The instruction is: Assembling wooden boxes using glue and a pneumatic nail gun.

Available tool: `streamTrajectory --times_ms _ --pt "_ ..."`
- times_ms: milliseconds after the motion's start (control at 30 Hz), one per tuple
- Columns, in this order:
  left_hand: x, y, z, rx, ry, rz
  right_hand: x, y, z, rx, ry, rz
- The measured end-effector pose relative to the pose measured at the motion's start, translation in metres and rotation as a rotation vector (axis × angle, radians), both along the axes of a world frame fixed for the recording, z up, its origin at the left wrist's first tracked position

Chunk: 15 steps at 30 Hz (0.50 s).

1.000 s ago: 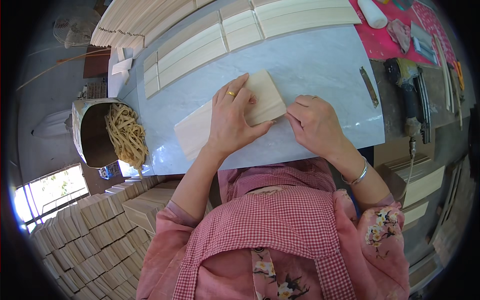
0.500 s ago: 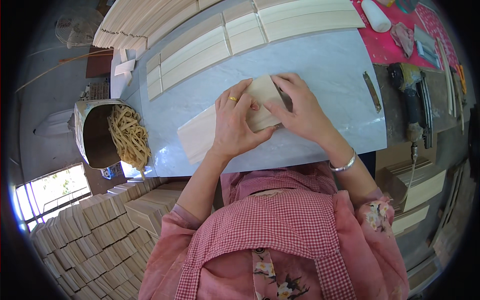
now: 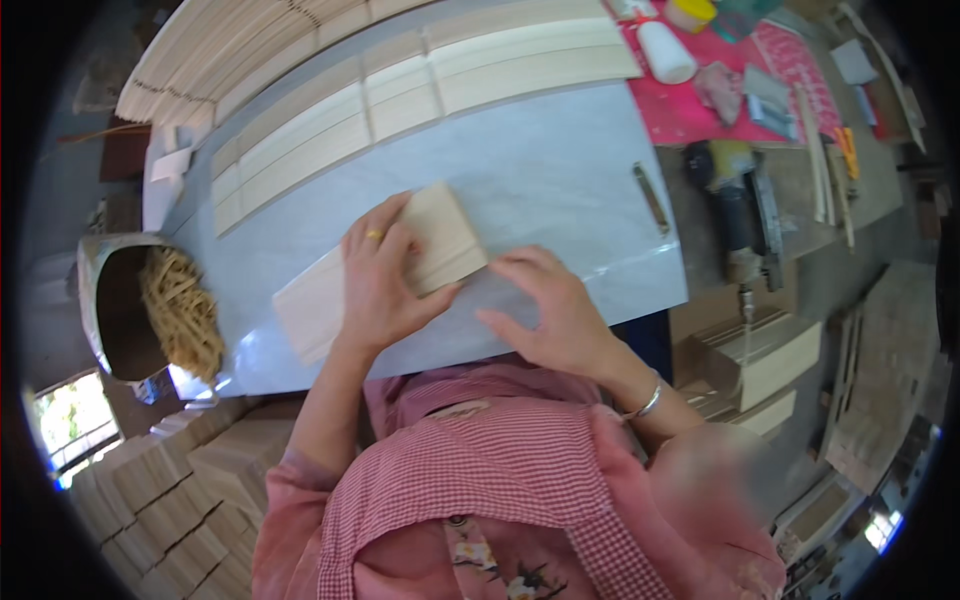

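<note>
A pale wooden board [image 3: 445, 235] with a stepped edge at its right end lies slantwise on the light blue-grey tabletop [image 3: 560, 180]. My left hand [image 3: 385, 285] grips it across the middle, thumb on the near side and fingers over the far side, hiding that part. Just off the board's right end is my right hand [image 3: 560, 320], open, thumb and fingers spread, with nothing in it. Beyond the hands, a row of flat pale boards [image 3: 310, 125] lies across the table.
A stack of wood strips [image 3: 215, 60] stands at the far left. A tin [image 3: 95, 300] of tan strips [image 3: 180, 310] sits at the left edge. To the right are a narrow metal strip [image 3: 650, 198], a nail gun [image 3: 735, 205], a white bottle [image 3: 667, 52] and a pink cloth [image 3: 650, 115].
My right hand has come off the board and drawn back toward me, its fingers spreading. My left hand still grips the board. The whole view has shifted toward the right.
</note>
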<state>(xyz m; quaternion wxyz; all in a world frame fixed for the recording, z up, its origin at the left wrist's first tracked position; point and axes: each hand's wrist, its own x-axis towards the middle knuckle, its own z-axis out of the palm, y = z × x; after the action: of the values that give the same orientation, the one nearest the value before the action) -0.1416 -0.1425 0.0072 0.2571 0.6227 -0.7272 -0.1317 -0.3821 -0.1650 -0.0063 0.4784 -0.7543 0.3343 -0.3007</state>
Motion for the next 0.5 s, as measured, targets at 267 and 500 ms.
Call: streamTrajectory --times_ms 267,500 --pt "0.000 0.005 0.006 0.003 -0.031 0.036 -0.118 -0.182 0.006 -0.751 0.415 -0.632" --pt "-0.004 -0.005 -0.001 -0.025 0.000 -0.009 -0.251 -0.317 -0.072 -0.635 0.920 -0.550"
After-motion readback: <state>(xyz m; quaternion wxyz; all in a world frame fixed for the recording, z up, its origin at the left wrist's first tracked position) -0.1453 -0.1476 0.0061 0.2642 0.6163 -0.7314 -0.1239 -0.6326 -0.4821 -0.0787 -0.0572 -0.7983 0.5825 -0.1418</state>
